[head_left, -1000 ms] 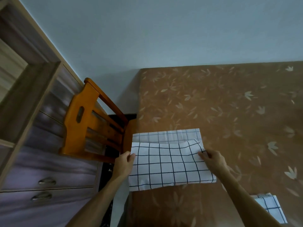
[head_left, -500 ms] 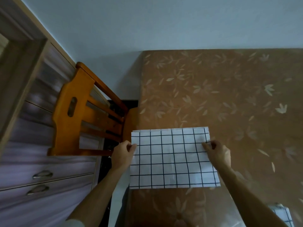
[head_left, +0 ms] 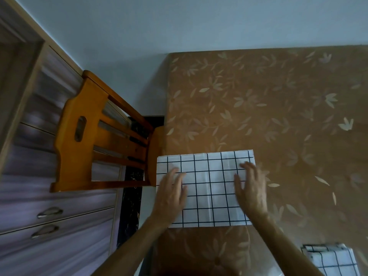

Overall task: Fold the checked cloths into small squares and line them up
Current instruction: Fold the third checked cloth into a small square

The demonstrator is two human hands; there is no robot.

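— Let go of the far corners since half a second ago. Now pressing flat with left hand [head_left: 171,198] and right hand [head_left: 251,192], fingers straight, gripping nothing.
— Pressing on what?
— On cloth [head_left: 209,188], folded over, spread under both palms on brown surface [head_left: 258,116]; reaching just past the fingertips.
— Anything else around?
— Second cloth [head_left: 330,259], folded, lying right of the right forearm, well apart from the first. Chair [head_left: 79,136] just left of left hand, drawers [head_left: 49,216] further left.
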